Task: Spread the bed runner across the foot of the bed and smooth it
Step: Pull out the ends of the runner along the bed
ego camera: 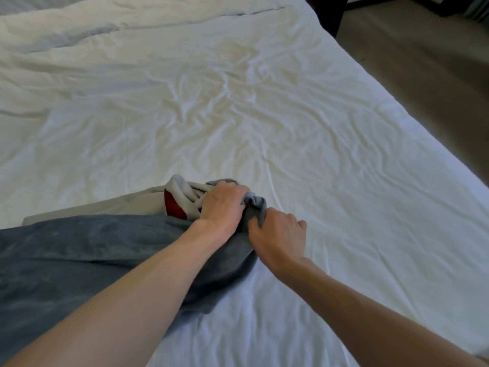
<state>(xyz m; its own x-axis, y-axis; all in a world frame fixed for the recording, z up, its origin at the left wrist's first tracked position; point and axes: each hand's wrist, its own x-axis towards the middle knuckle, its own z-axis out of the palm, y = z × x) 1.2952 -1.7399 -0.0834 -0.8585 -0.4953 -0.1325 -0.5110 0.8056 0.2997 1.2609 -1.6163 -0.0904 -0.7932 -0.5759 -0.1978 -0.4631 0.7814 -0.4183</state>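
The bed runner [68, 250] is a grey-blue plush cloth with a pale underside and a red patch, lying bunched over the lower left part of the white bed [264, 115]. Its far end is gathered into a wad at the middle of the frame. My left hand [222, 205] grips that wad from above, fingers curled into the folds. My right hand [275, 231] sits just right of it and pinches the grey edge of the same wad. Both forearms reach in from the bottom of the frame.
The white sheet is wrinkled across the middle of the bed. A rumpled white duvet [105, 27] lies along the far side. Brown floor [423, 62] runs past the bed's right edge, with dark furniture [330, 11] at the top right.
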